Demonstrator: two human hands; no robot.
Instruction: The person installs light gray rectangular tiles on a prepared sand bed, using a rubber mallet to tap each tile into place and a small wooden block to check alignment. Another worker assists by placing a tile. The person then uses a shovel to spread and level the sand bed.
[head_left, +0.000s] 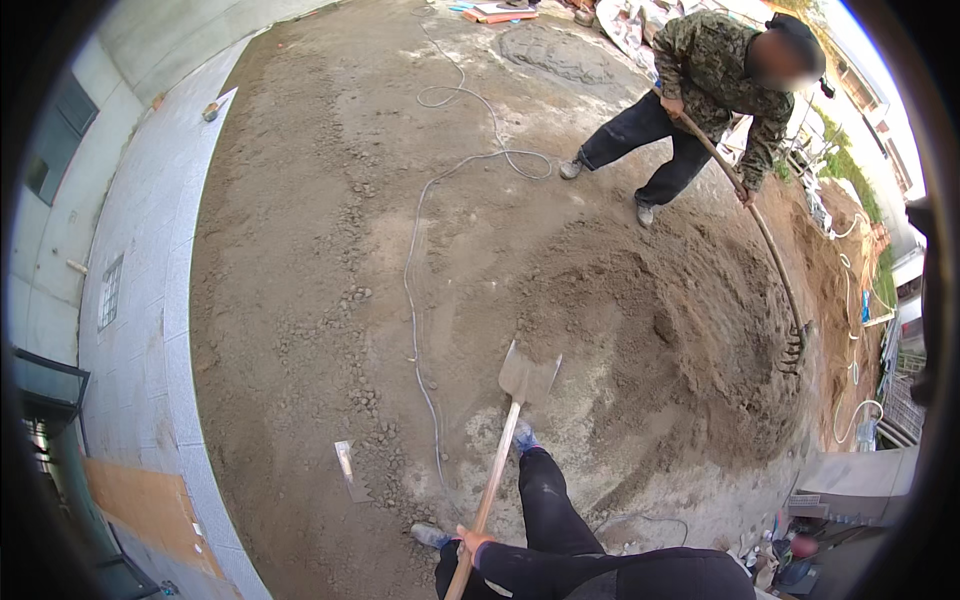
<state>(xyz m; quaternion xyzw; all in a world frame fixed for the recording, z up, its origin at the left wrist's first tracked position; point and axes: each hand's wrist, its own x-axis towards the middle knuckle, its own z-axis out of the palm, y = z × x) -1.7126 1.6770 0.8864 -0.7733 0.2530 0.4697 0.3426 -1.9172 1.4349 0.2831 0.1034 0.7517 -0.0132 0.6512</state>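
Observation:
My right hand (473, 543) is wrapped round the wooden shaft of a shovel (497, 462), low in the view, with its dark sleeve reaching in from the right. Ahead of my foot, the shovel's flat metal blade (528, 376) is at the near left edge of a mound of brown sandy material (680, 335). Little or no material shows on the blade. I do not see my left hand; the shaft's top end runs out past the lower edge.
A co-worker (715, 90) in a camouflage jacket holds a long-handled rake (768, 232), tines at the mound's right side. A grey cord (408, 285) snakes along the ground. A plastering trowel (350, 470) lies left of my feet. Pale paving (165, 300) borders the left; wet grey mix (560, 55) lies far off.

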